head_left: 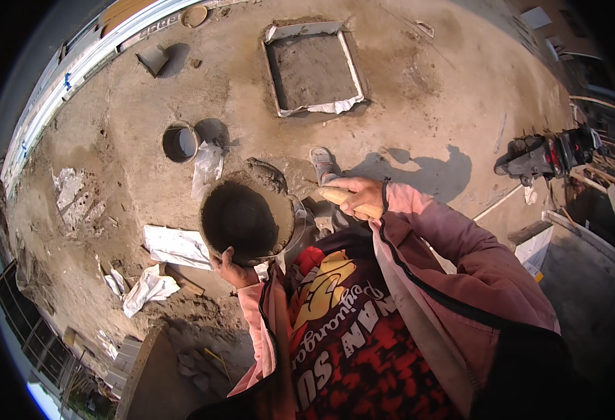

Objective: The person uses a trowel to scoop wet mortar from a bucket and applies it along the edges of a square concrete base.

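Dusty brown ground spreads all around the large, round, dark-grey bucket at my left side. Well to the bucket's right stands a dark motorcycle with touches of red. Well ahead of the bucket and slightly right, a square frame with whitish edges encloses grey, sandy material. The bucket itself is close to my body, its mouth facing me and its inside smeared grey; I cannot tell whether its base meets the ground. A flat white sheet lies just left of the bucket. A smaller, round, grey bucket stands ahead and left of it, with a strip of crumpled, translucent plastic between the two.

My left hand is at the bucket's near edge, its fingers curled tightly onto the rim. To the bucket's right, my right hand has its fingers closed around a tan, elongated, wooden-looking piece, whose end points back toward the bucket, well clear of the rim.
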`<act>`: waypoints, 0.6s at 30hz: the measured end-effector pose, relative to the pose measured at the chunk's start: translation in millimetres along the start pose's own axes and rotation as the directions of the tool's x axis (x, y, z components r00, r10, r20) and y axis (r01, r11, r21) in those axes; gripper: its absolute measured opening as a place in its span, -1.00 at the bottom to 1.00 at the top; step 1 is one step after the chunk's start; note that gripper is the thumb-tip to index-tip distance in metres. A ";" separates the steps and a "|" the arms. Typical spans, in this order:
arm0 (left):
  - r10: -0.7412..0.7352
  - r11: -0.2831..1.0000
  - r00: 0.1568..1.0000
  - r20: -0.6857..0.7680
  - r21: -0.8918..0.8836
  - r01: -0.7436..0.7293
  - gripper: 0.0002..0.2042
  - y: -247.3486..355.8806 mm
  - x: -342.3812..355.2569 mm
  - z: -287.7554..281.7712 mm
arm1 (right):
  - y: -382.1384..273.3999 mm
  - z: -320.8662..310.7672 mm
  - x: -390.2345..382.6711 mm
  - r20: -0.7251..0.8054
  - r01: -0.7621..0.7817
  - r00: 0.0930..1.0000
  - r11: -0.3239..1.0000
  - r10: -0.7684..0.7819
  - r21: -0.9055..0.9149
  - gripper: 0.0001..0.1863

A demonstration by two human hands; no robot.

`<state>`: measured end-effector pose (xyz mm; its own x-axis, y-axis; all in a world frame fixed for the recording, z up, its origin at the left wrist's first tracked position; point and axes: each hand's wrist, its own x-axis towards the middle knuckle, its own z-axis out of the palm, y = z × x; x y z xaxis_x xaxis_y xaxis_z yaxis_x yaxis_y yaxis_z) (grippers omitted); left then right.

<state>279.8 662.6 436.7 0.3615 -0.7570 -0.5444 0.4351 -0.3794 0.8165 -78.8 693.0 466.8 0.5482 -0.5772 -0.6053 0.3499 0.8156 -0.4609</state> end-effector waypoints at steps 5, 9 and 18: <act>-0.019 0.999 0.998 -0.062 0.033 0.021 -0.40 -25.3 -11.3 20.4 | 6.8 -55.5 -5.1 0.044 -0.028 0.999 0.999 0.026 0.035 -0.21; -0.018 0.999 0.997 -0.070 0.039 0.021 -0.42 -34.0 -14.9 55.2 | -2.0 -74.3 -13.4 0.054 -0.054 0.997 0.999 0.053 0.008 -0.19; -0.011 0.996 0.995 0.095 0.089 0.002 -0.47 -57.6 1.8 112.4 | -8.9 -99.1 -36.5 0.008 0.139 0.990 0.988 -0.140 0.064 -0.19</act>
<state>162.7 623.2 410.3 0.2765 -0.8000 -0.5325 0.3610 -0.4270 0.8291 -177.3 702.8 428.6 0.5002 -0.6851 -0.5296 0.4704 0.7284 -0.4981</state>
